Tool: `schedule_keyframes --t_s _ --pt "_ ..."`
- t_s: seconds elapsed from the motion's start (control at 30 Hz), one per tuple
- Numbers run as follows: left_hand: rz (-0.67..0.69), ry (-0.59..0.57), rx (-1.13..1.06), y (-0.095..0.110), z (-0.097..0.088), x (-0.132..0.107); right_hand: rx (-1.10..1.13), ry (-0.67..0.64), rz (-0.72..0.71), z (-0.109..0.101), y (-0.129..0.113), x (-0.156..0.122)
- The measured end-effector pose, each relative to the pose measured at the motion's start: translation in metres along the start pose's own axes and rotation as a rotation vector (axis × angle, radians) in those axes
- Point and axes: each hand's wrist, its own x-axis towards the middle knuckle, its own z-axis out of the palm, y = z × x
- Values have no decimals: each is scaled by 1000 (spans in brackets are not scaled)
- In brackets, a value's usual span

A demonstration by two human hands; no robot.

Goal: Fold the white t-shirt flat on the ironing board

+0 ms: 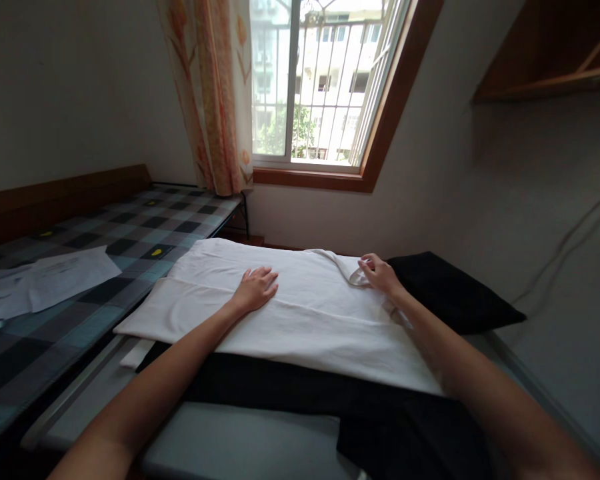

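Observation:
A white garment [300,327], which looks like a shirt, lies spread out with a long fold running across it. My left hand [257,288] rests flat on its middle, fingers stretched out. At the far right edge, my right hand [379,272] pinches a turned-up corner of the white cloth between thumb and fingers. Black cloth [290,380] shows from beneath the near edge, on a grey tabletop [240,437]. More black fabric [445,287] extends to the right, beyond my right hand.
A checked bed [105,227] stands along the left, with papers [65,280] on it. Behind the table are a flowered curtain [215,100] and a barred window [325,87]. A wooden shelf [550,73] juts out at upper right; a cable [565,253] hangs along the right wall.

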Motion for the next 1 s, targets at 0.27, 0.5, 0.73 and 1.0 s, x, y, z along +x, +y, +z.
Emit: schedule_keyframes --t_s 0.27,0.5,0.73,1.0 --pt "-1 7 4 0 0 0 -279 -143 396 23 -17 53" --pt "-7 4 9 3 -2 0 -89 -16 462 43 -22 67" --pt "-11 4 -6 3 -3 0 153 196 357 24 -43 86" --pt "-9 6 -18 1 -1 0 641 -649 -278 -48 -99 9"
